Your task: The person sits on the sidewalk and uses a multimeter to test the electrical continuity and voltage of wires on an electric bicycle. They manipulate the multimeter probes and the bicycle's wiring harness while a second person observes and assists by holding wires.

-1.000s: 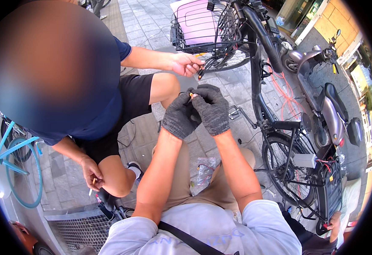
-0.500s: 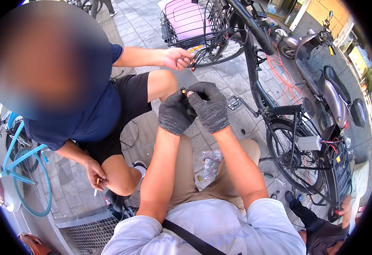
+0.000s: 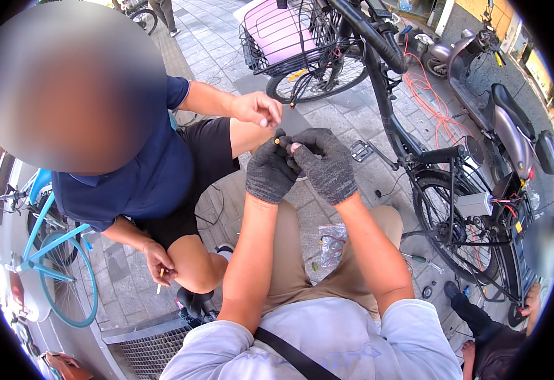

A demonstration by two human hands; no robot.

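Note:
Both my hands wear dark grey knit gloves and meet in front of me, above my knees. My left hand [image 3: 270,172] pinches a small black piece with a yellow-orange end [image 3: 277,141], which looks like a cable connector. Against it, my right hand [image 3: 329,166] is closed, its bare thumb tip showing at the glove's edge. What the right fingers grip is mostly hidden. Just beyond my hands, a co-worker's hand [image 3: 261,109] hovers with loosely bent fingers. Black cables with an orange-tipped end [image 3: 292,101] hang below the bike's wire basket [image 3: 277,63].
A black bicycle frame [image 3: 387,107] stands at the right, with a silver box [image 3: 474,204] on its rear. A scooter [image 3: 511,136] and orange cord [image 3: 425,95] lie beyond. A clear plastic bag [image 3: 332,244] and screwdriver [image 3: 414,258] rest on the paving. Another person [image 3: 495,335] is low at right.
The co-worker's hand has come away from the hanging cable end and moved left and toward me. My hands keep their pinch on the small piece. The whole view has shifted slightly.

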